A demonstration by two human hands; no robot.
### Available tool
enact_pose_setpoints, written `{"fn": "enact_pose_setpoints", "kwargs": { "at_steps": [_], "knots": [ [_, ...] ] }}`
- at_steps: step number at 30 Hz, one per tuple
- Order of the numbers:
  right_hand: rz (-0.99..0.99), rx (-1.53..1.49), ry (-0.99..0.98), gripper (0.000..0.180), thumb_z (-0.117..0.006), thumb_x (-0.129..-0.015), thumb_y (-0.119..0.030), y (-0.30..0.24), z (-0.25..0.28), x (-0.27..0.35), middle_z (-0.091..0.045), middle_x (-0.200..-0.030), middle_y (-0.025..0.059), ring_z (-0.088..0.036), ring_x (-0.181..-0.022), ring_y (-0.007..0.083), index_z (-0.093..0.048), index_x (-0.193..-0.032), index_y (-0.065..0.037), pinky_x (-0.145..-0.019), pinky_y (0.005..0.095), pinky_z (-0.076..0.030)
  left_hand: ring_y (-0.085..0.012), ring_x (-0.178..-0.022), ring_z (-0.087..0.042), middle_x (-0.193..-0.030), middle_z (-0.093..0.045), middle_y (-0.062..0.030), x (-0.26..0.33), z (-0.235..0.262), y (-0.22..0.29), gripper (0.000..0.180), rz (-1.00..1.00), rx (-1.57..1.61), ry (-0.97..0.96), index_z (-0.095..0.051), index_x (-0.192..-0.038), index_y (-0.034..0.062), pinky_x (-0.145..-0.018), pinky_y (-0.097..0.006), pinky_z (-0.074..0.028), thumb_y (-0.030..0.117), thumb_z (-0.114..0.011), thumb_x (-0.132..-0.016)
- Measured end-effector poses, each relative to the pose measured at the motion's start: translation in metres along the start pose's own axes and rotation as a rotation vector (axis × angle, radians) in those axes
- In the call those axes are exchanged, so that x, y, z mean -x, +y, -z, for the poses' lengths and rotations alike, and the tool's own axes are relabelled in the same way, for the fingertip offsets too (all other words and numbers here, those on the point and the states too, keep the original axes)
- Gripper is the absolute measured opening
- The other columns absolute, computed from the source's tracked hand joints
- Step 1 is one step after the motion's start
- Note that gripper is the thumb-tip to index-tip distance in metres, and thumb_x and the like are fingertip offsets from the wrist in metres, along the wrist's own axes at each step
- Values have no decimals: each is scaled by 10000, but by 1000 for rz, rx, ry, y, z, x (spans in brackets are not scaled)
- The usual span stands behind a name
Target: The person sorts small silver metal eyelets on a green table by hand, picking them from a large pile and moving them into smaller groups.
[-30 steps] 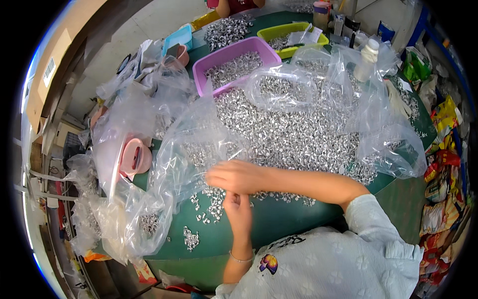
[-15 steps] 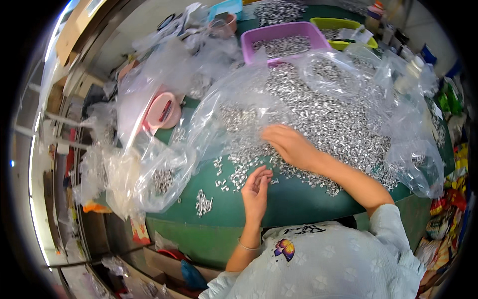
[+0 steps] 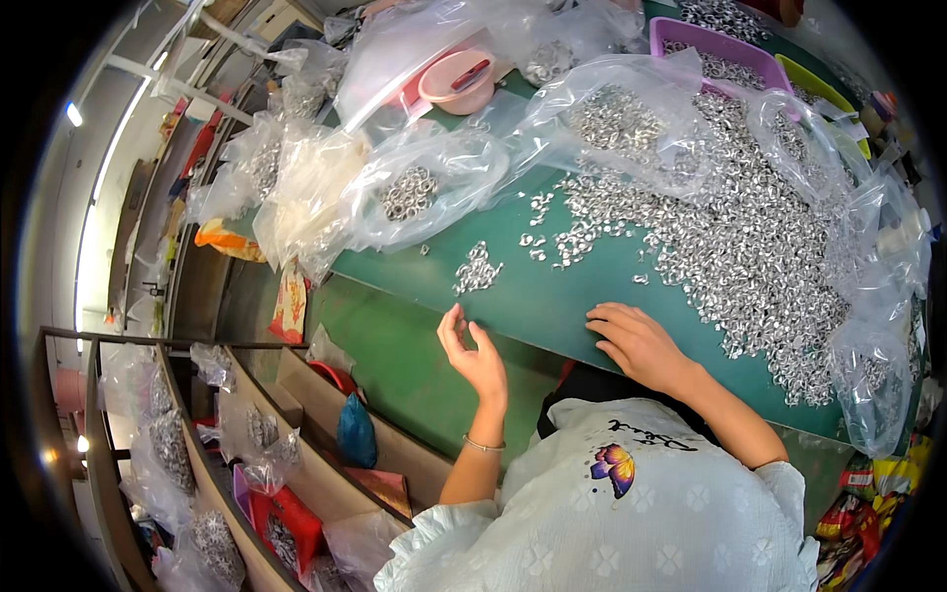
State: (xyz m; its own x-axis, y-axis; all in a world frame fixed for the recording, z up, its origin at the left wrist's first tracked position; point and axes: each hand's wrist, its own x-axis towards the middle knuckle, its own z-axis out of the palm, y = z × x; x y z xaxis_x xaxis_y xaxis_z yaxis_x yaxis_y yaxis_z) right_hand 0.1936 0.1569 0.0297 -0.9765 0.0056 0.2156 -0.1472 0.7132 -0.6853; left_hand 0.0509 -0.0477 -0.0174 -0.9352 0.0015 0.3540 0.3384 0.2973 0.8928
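Note:
My left hand (image 3: pixel 475 357) is raised just off the near edge of the green table (image 3: pixel 552 304), its fingers apart and nothing in them. Close to its fingertips lies a small cluster of shiny silvery metal pieces (image 3: pixel 476 271). My right hand (image 3: pixel 639 347) rests palm down at the table edge, fingers stretched out, with nothing visibly held. A wide heap of small, ring-like metal pieces (image 3: pixel 730 252) spreads beyond it to the right. A clear plastic bag (image 3: pixel 552 109) partly covers the heap's far left side.
Another clear bag (image 3: pixel 444 212) holds some metal pieces on the left. Behind stand a pink bowl (image 3: pixel 459 94) with a red-handled tool, a purple tub (image 3: pixel 681 35) and a yellow-green tub (image 3: pixel 809 77). Wooden shelf compartments (image 3: pixel 261 419) with bagged pieces lie at lower left.
My view has swung left and down. My right hand has come back from the heap to the table edge, and my left hand has moved left, off the edge, with fingers spreading.

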Motion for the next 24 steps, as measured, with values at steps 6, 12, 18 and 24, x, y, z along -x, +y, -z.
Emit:
{"fn": "enact_pose_setpoints", "kwargs": {
  "at_steps": [6,12,18,24],
  "knots": [
    [-79,-325,109,361,-522,-911,-34,-14,-39,-33,-561,-1263,205,-542,-1153,388,-513,-1269,12,-976,436,-443,-336,-1286,-456,-1365,-467,-200,-37,2,-26,524,-81,-21,-37,-391,-1374,-59,-1083,-400,-335,-97,-432,-853],
    [-166,-612,286,442,-415,-954,25,-16,-79,-79,-519,-1342,217,-510,-1255,329,-383,-1395,20,-1068,386,-397,-295,-1304,-455,-1383,-463,-199,-43,-7,-20,498,11,329,10,-324,-1411,-45,-1083,-381,-352,-91,-398,-921],
    [-171,-725,368,479,-370,-974,33,2,-92,-135,-503,-1374,191,-485,-1287,282,-283,-1446,25,-1096,374,-367,-150,-758,-492,-824,-528,-57,3,21,-27,205,638,985,-2,-532,-1034,1,-668,-274,-396,178,-430,-1015],
    [-77,-179,275,415,-500,-887,56,0,-86,-149,-548,-1290,234,-498,-1242,385,-511,-1298,0,-1052,402,-399,-139,-660,-455,-735,-491,-45,6,25,-26,279,782,909,-76,-532,-887,25,-600,-281,-372,246,-427,-1021]
  ]
}}
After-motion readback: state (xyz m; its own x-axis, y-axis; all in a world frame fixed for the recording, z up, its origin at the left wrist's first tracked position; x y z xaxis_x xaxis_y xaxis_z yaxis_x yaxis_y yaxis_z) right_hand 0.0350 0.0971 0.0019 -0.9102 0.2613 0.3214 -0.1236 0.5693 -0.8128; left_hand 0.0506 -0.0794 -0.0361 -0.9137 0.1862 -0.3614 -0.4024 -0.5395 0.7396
